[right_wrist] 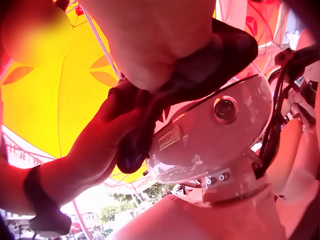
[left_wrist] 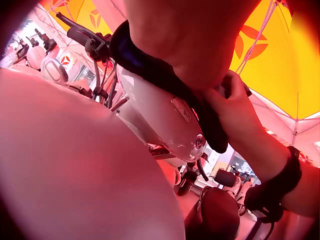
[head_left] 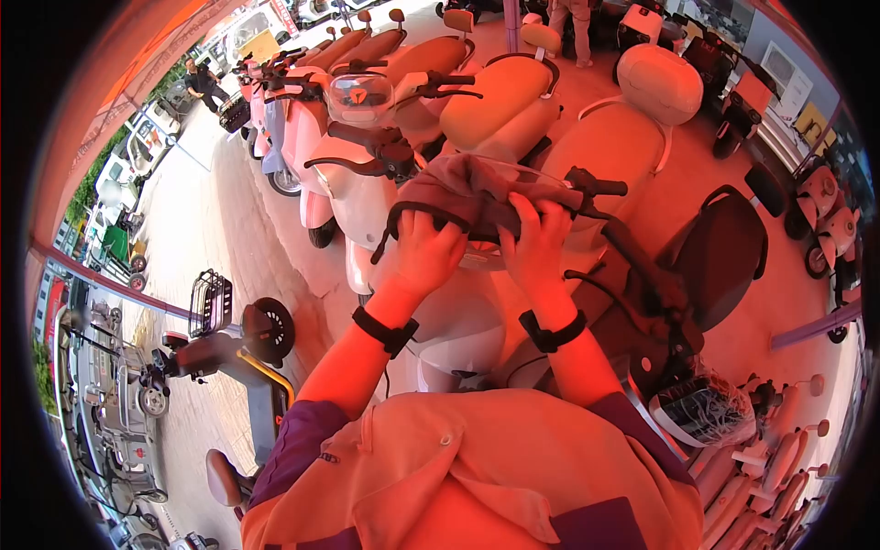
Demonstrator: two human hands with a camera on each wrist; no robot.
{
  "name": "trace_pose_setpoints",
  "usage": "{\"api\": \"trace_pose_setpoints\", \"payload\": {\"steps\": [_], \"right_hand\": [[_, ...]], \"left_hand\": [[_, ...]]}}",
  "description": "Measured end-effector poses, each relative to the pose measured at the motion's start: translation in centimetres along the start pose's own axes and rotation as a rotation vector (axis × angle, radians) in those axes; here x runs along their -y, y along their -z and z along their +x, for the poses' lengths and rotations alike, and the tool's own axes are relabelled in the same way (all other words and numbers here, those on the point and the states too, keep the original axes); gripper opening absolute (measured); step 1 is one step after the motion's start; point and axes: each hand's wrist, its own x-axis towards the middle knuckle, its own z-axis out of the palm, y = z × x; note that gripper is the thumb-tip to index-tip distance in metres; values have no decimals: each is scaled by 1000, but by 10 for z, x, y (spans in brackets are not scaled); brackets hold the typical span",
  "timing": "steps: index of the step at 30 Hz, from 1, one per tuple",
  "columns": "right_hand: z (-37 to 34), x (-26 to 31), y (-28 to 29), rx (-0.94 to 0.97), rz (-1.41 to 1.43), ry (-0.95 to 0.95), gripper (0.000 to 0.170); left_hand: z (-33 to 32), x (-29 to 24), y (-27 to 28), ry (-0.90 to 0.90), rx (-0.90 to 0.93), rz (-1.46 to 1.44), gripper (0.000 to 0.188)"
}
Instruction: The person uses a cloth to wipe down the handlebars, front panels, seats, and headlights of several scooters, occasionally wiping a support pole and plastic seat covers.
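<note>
A dark cloth is bunched over the dashboard of a pale scooter, between its handlebar grips. My left hand grips the cloth's near edge on the left. On the right, my right hand pinches the same cloth, with its fingertips tucked into the folds. In the right wrist view, the cloth hangs along the top edge of the scooter's glossy head panel, which has a round key lock and a small badge. The left wrist view shows the cloth stretched between both hands.
Parked scooters with tan seats stand close together ahead. A black scooter seat is close on the right. To the left, a black vehicle with a wire basket stands on the paving. A person is farther off. A canopy spreads overhead.
</note>
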Motion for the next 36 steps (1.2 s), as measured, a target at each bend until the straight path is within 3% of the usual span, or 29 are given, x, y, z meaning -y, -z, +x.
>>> {"api": "trace_pose_setpoints", "payload": {"steps": [5, 7, 8, 11, 13, 15, 18, 21, 25, 29, 31, 36], "right_hand": [[30, 3, 1, -146, 69, -54, 60], [2, 7, -7, -88, 54, -82, 59], [-15, 10, -13, -64, 50, -51, 59], [-46, 14, -23, 27, 53, -2, 60], [-45, 15, -19, 134, 85, -50, 64], [-13, 12, -5, 84, 38, -15, 64], [43, 18, 17, -24, -55, 9, 61], [40, 18, 13, -88, -34, -18, 60], [-4, 21, -7, -30, 247, 15, 59], [-53, 20, -21, 117, 97, 61, 59], [-42, 14, -15, 190, 87, 60, 61], [24, 12, -8, -65, 20, -4, 56]], "left_hand": [[41, -8, 4, -11, -75, 42, 22], [16, -10, -2, -27, -61, 115, 19], [-13, 2, -18, -1, 25, 84, 31], [-52, 26, -30, -104, 2, 103, 30], [-34, 22, -11, -128, 31, 47, 24], [-14, 22, 0, -173, -3, -2, 19], [50, 7, 21, -70, -31, -62, 23], [55, 4, 12, -25, -84, -94, 22], [-7, 11, -9, -44, -72, -9, 18], [-46, 20, -6, -98, 19, 27, 18], [-24, 18, 10, -97, 49, -26, 21], [48, -2, 12, -15, -109, -58, 21]]}}
